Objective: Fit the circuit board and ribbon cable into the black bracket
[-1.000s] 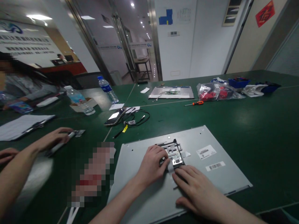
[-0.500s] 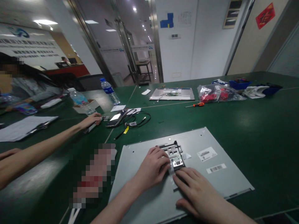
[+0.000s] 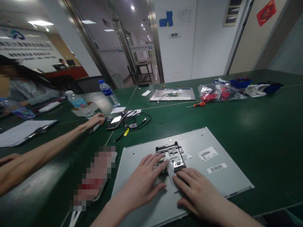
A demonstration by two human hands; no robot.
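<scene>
A flat grey metal panel (image 3: 142, 148) lies on the table in front of me. Near its middle is a black-framed metal mount (image 3: 179, 150) with a silver bracket (image 3: 178, 163) at its lower end. My left hand (image 3: 148, 179) rests fingers outstretched at the left of this mount, over a small circuit board (image 3: 163, 170) that they partly cover. Just below the bracket, my right hand (image 3: 199, 192) is laid on the panel, fingers extended and fingertips touching the bracket's lower edge. Two white labels, one of them a barcode label (image 3: 216, 168), are stuck on the panel's right part.
Across the table lie an orange-handled screwdriver (image 3: 195, 105), a second thin panel (image 3: 172, 94) and a plastic bag of red items (image 3: 220, 94). Left of centre are a phone-like device (image 3: 116, 119), a coiled cable (image 3: 142, 124) and water bottles. Another person's arm (image 3: 54, 140) reaches in from the left.
My left hand has gone from curled fingers beside the mount to stretched fingers lower down, uncovering more of the mount. My right hand has barely moved. The view has shifted slightly.
</scene>
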